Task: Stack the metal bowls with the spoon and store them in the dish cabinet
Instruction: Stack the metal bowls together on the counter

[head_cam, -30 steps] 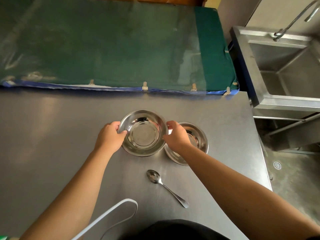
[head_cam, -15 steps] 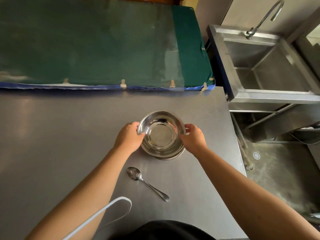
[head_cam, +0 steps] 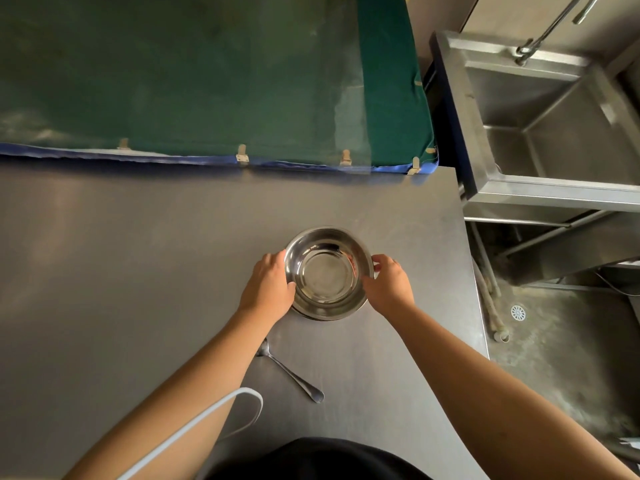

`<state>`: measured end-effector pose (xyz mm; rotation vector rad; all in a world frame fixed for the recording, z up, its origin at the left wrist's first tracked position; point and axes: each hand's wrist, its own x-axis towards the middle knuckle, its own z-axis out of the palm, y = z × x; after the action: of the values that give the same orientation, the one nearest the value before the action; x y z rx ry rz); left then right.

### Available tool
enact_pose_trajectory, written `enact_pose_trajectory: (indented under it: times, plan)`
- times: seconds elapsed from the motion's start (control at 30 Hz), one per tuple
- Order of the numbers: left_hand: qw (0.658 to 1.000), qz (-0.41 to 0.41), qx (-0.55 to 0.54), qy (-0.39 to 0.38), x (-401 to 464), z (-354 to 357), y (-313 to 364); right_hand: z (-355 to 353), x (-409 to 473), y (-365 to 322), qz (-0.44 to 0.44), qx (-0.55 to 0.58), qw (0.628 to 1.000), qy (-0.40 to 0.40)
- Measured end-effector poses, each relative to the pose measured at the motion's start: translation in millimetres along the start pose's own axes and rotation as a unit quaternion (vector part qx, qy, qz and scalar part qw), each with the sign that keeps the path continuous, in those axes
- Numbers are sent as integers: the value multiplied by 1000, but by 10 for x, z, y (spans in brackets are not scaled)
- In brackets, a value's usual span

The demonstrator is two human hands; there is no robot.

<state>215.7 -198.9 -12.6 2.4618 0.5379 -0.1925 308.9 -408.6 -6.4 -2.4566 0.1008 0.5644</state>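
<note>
Desk (head_cam: 121,271): grey brushed-metal top, dull reflections on the far left. Stacked metal bowls (head_cam: 327,273) sit on it between the left hand (head_cam: 268,287) and the right hand (head_cam: 389,284), upper bowl nested in a lower one whose rim shows at the near edge. Spoon (head_cam: 291,372) lies flat on the desk behind the left hand, bowl end partly hidden under that forearm, handle pointing toward the right forearm. Green mat (head_cam: 207,74) with a blue edge lies beyond both hands.
</note>
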Motion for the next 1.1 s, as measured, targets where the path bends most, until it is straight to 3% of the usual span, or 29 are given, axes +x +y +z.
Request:
enact_pose_trajectory:
  times: [0.4,0.7,0.87,1.0,1.1]
  plan:
    - [999,-2,32,9,-95,109,-48,156,-30,132,-11,-11,1000,6]
    - [993,40,115,-4,-299,76,-127,193,-159,202,56,98,993,-36]
    - [978,139,158,9,-753,126,-203,173,-330,336,69,103,992,-23]
    - [945,250,204,-47,-1133,233,-352,150,-503,485,87,119,989,-12]
    - [920,257,276,-104,-1269,301,-446,137,-643,594,98,123,988,-5]
